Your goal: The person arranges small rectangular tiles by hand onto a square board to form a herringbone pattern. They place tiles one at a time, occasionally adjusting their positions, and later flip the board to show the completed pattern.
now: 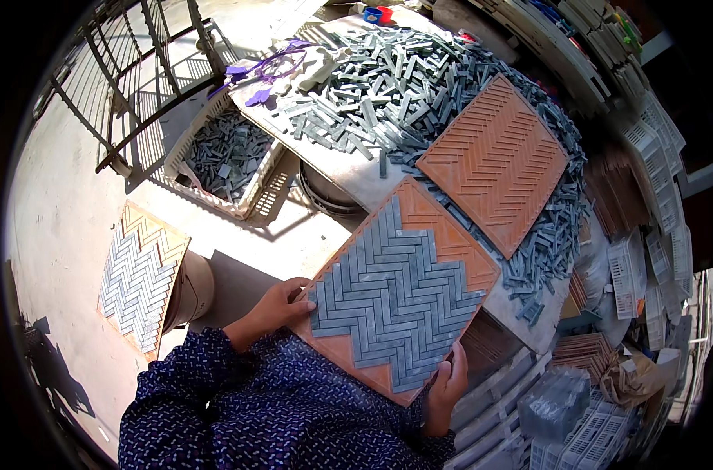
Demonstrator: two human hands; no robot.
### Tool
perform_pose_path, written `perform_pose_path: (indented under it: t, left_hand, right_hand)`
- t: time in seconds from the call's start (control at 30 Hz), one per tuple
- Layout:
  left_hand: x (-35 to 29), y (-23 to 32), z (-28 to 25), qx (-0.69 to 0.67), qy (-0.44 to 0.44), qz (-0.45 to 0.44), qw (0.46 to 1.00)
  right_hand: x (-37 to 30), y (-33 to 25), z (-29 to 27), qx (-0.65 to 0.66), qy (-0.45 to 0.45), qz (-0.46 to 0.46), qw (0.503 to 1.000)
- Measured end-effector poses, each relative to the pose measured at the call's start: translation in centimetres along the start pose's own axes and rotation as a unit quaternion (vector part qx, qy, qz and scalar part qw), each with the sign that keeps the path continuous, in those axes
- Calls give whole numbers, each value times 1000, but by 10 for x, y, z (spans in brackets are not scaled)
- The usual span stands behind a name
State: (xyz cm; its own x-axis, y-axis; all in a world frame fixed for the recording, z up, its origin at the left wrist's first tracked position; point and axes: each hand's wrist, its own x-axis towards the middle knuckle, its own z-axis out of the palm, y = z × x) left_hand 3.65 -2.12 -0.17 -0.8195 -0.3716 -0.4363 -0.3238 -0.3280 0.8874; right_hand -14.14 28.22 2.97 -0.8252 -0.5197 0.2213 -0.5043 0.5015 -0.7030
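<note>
An orange mould tray, filled with grey stone strips in a herringbone pattern, is held tilted in front of me. My left hand is closed on its left edge, thumb on top. On the lower right edge my right hand grips it, with its lower fingers hidden under the tray. Bare orange mould shows along the upper right side and at the near corner. Just beyond lies a second orange mould tray with only its zigzag ridges showing, resting on the table among loose grey strips.
A pale table carries the heap of strips, with a blue cup and a red cup behind. At left, a crate holds more strips, and a filled tray leans on a bucket. White crates stand at right.
</note>
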Motion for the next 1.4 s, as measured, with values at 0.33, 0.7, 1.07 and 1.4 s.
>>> perform_pose_path:
  t: [0.33, 0.7, 1.07, 1.4]
  left_hand:
    - [-6, 16, -8, 371, 90, 255, 888]
    - [-15, 4, 3, 383, 132, 293, 866]
    - [-35, 10, 10, 74, 122, 76, 987]
    - [-35, 8, -6, -56, 50, 117, 990]
  right_hand:
    - [10, -8, -1, -11, 36, 41, 998]
    - [8, 5, -2, -30, 55, 19, 998]
    - [10, -7, -4, -37, 63, 22, 997]
    - [8, -8, -4, -35, 57, 17, 998]
